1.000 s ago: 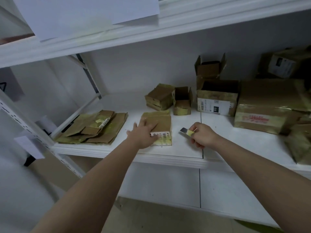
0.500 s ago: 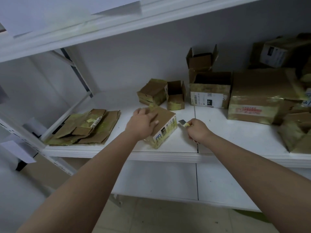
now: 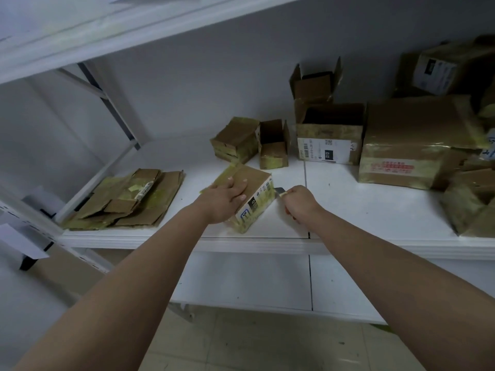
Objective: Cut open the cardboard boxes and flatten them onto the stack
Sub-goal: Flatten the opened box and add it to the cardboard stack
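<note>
A small taped cardboard box (image 3: 255, 183) with a white label on its side lies turned at an angle near the front of the white shelf (image 3: 348, 210). My left hand (image 3: 226, 195) rests flat on its top, fingers straight. My right hand (image 3: 301, 200) grips a box cutter (image 3: 280, 190), whose blade tip touches the box's right end. A stack of flattened cardboard (image 3: 126, 202) lies at the shelf's left end.
Behind stand a closed small box (image 3: 235, 139), an open small box (image 3: 273, 144), an open labelled box (image 3: 330, 132) with another open box (image 3: 316, 81) behind it, and large taped boxes (image 3: 412, 140) to the right. An upper shelf hangs overhead.
My left hand turned the small box at an angle and now presses on its top. My right hand brought the cutter's blade up against the box's right end.
</note>
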{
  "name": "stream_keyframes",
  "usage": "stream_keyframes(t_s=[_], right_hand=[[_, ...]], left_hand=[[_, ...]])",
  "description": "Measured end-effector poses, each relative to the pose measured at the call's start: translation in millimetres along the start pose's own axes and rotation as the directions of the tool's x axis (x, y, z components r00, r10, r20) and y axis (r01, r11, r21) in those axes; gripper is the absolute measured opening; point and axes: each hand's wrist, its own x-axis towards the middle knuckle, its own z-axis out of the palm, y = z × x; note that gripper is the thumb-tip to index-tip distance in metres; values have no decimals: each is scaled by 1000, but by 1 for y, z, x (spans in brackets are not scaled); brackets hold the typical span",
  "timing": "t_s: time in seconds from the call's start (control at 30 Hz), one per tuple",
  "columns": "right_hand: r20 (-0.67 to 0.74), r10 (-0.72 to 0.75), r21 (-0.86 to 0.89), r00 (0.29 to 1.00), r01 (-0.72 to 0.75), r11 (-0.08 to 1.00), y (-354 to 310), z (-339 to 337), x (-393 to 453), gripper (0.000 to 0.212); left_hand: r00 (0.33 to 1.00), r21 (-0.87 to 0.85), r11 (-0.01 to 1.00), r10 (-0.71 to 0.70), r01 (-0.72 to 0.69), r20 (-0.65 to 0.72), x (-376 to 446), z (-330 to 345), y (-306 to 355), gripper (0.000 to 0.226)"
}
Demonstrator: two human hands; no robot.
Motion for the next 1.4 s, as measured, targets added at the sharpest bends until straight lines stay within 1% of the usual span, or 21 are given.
stream_keyframes(t_s=[0.1, 0.2, 0.3, 0.37, 0.43, 0.47, 0.53, 0.57, 0.6, 0.7, 0.77, 0.83, 1.0, 1.17, 1.27, 1.4], right_hand=[[-34, 2, 33, 999, 0, 999, -4, 3, 11, 20], [-53, -2, 61, 999, 5, 998, -5, 8, 21, 24], [-54, -13, 49, 998, 15, 999, 0, 12, 26, 24], [-53, -20, 47, 998, 22, 999, 4, 12, 26, 18], [-51, -28, 48, 998, 30, 998, 6, 11, 23, 12], [-48, -31, 50, 998, 33, 998, 7, 10, 21, 12], [-47, -38, 54, 998, 40, 998, 9, 9, 15, 17], [-51, -41, 56, 998, 43, 997, 10, 11, 11, 19], [-51, -38, 68, 998, 41, 997, 11, 13, 8, 20], [-48, -30, 131, 998, 36, 991, 15, 20, 0, 19], [-34, -33, 150, 999, 38, 988, 15, 20, -2, 18], [-20, -39, 150, 999, 41, 988, 12, 18, -1, 15], [-42, 6, 89, 999, -2, 996, -3, 26, 12, 24], [-76, 35, 51, 997, -31, 998, -18, 31, 30, 25], [-55, 56, 7, 997, -56, 998, -19, 25, 37, 24], [-15, 61, -2, 998, -61, 998, -18, 17, 42, 25]], left_hand=[[998, 98, 994, -54, 50, 38, -3, -4, 13, 58], [995, 144, 985, -93, 90, 18, -6, -1, 23, 60], [993, 141, 983, -120, 120, -10, -11, 1, 28, 59], [991, 130, 983, -129, 132, -26, -12, 3, 28, 58], [990, 75, 988, -134, 138, -53, -5, 8, 22, 60], [991, 65, 990, -124, 127, -45, -2, 10, 18, 66], [998, 78, 995, -58, 59, -22, 5, 14, 12, 98], [999, 82, 995, -51, 51, -5, 8, 16, 10, 107], [998, 76, 995, -66, 67, -10, 10, 18, 10, 104], [996, 51, 995, -79, 81, -33, 10, 18, 11, 80], [995, 36, 995, -97, 98, -27, 9, 18, 11, 68], [993, 21, 993, -114, 115, -21, 8, 16, 11, 67], [989, 62, 987, -145, 147, -36, 2, 14, 26, 65], [972, 54, 971, -229, 232, -48, -1, 10, 40, 62], [968, 40, 968, -244, 246, -57, -2, 7, 43, 60], [967, 60, 966, -247, 251, -59, -2, 9, 43, 57]])
